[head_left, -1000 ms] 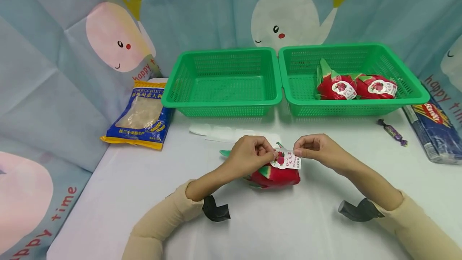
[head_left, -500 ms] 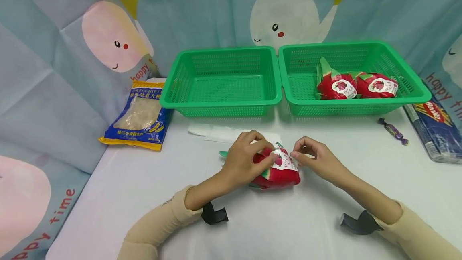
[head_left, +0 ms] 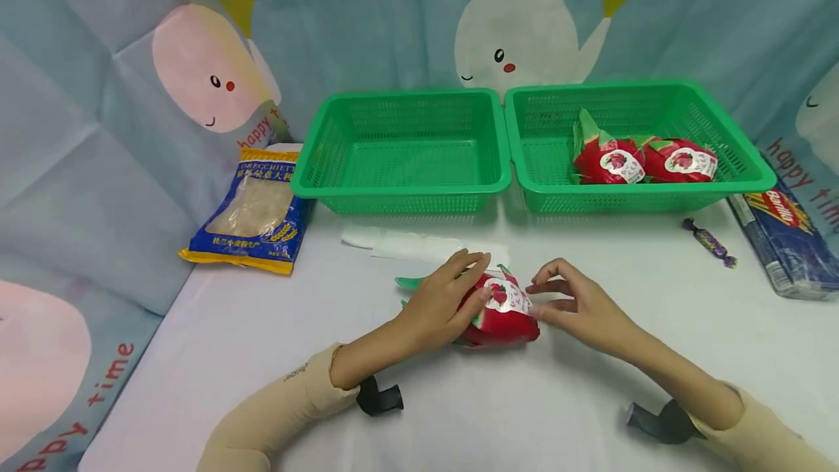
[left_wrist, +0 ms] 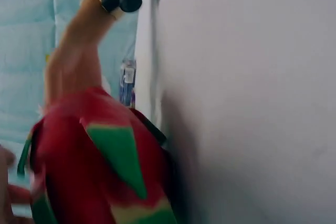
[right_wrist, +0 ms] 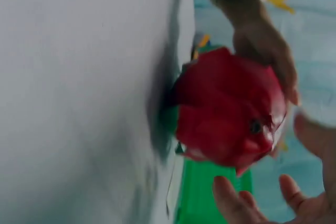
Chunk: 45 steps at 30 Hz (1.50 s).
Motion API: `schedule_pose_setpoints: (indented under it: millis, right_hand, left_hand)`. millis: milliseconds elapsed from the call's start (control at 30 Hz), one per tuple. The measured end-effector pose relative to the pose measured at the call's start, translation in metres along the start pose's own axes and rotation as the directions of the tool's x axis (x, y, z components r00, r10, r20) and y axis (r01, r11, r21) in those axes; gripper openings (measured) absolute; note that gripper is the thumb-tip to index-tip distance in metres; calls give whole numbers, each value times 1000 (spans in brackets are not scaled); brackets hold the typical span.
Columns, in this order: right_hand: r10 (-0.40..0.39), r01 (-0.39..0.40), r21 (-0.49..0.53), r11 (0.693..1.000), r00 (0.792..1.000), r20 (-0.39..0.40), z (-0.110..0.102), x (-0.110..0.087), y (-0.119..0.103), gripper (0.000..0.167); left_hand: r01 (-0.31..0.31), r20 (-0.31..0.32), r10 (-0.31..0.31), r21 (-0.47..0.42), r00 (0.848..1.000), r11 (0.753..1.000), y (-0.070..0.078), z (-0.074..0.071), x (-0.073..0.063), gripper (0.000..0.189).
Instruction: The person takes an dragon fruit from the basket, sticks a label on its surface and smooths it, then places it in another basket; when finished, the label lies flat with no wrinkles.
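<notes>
A red dragon fruit [head_left: 503,330] with green-tipped scales lies on the white table. A white printed label [head_left: 513,297] sits on its upper side. My left hand [head_left: 429,308] holds the fruit from the left, its thumb at the label and its fingers over the far side. At the fruit's right end is my right hand [head_left: 583,312], thumb tip close to the label's edge and fingers spread. In the right wrist view, the fingers [right_wrist: 231,203] of that hand stand apart from the rounded red end of the fruit [right_wrist: 220,103], holding nothing.
Behind the hands lies a white strip [head_left: 406,242]. Two green baskets stand at the back, the left basket [head_left: 400,202] and the right basket [head_left: 642,199], which holds two labelled dragon fruits [head_left: 609,159]. A pasta bag [head_left: 252,210], wrapped candy [head_left: 710,242] and blue pack [head_left: 786,239] lie around.
The label, earlier pinched at both ends above the fruit, now lies against it. My right hand has let go and opened. My left hand has moved lower round the fruit.
</notes>
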State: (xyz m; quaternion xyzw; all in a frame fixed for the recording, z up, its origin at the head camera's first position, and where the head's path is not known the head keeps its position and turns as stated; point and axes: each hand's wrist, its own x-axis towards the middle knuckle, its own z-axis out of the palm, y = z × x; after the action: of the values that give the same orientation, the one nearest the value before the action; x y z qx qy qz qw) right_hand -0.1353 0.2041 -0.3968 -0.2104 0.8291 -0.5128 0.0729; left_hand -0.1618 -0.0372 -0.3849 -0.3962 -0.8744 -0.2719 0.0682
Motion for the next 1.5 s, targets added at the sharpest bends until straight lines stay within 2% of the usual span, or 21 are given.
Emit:
schedule_pose_setpoints:
  millis: [100, 200, 267, 367, 433, 533, 567, 633, 667, 800, 900, 1000, 1067, 1200, 1267, 1333, 1367, 1433, 1500]
  right_hand:
    - [-93, 90, -88, 992, 995, -27, 11, -4, -3, 55]
    - [-171, 162, -139, 977, 984, -55, 19, -5, 0, 62]
    - [-221, 202, -155, 967, 969, -112, 22, -6, 3, 60]
    - [-306, 270, -201, 942, 936, -176, 22, -6, 8, 59]
    - [-366, 317, -246, 916, 911, -190, 22, -6, 10, 59]
    - [-442, 370, -337, 866, 881, -169, 20, -5, 12, 63]
    - [-456, 380, -364, 850, 877, -150, 19, -4, 12, 64]
    - [-449, 375, -403, 835, 888, -103, 16, -2, 11, 65]
    - [-428, 363, -416, 834, 901, -74, 15, 0, 10, 67]
    - [-283, 270, -381, 884, 959, 21, 12, 7, 6, 76]
    - [-231, 234, -329, 915, 972, 50, 13, 11, 6, 78]
    - [-244, 247, -321, 914, 968, 51, 13, 13, 8, 78]
    - [-287, 278, -330, 902, 958, 23, 13, 11, 10, 79]
    - [-384, 342, -340, 876, 921, -61, 15, 10, 13, 75]
    - [-425, 373, -342, 863, 901, -89, 16, 8, 13, 71]
    - [-466, 399, -384, 833, 879, -98, 16, 6, 12, 68]
    - [-495, 412, -429, 804, 863, -99, 16, 5, 12, 65]
    - [-565, 432, -542, 721, 819, -98, 17, 4, 9, 57]
    - [-637, 434, -658, 615, 766, -89, 18, 2, 7, 52]
  left_hand:
    - [-112, 19, 112, 51, 994, 992, -8, 3, -9, 66]
    - [-202, 14, 202, 110, 979, 973, -15, 7, -14, 77]
    - [-225, -12, 229, 131, 973, 965, -18, 10, -15, 75]
    - [-243, -44, 250, 117, 967, 963, -20, 12, -15, 66]
    - [-256, -48, 262, 98, 964, 962, -21, 11, -14, 56]
    - [-306, -9, 308, 106, 951, 946, -22, 9, -13, 46]
    - [-320, 8, 321, 110, 947, 941, -22, 8, -12, 44]
    - [-338, 43, 336, 113, 941, 934, -22, 6, -10, 43]
    - [-342, 55, 338, 117, 940, 932, -22, 5, -9, 43]
    - [-324, 80, 317, 96, 945, 941, -22, 6, -7, 50]
    - [-347, 77, 340, 117, 937, 931, -22, 7, -10, 54]
    - [-358, 72, 351, 134, 934, 924, -22, 7, -11, 55]
    - [-319, 63, 314, 101, 947, 942, -20, 7, -10, 59]
    - [-187, 36, 186, 10, 982, 982, -17, 5, -6, 72]
    - [-140, 24, 141, -20, 990, 990, -17, 5, -5, 76]
    - [-123, 19, 124, -29, 992, 992, -16, 6, -5, 77]
    - [-127, 17, 128, -27, 992, 992, -17, 7, -5, 76]
    - [-150, 21, 150, -6, 988, 989, -17, 8, -7, 71]
    - [-188, 29, 187, 12, 982, 982, -18, 8, -8, 65]
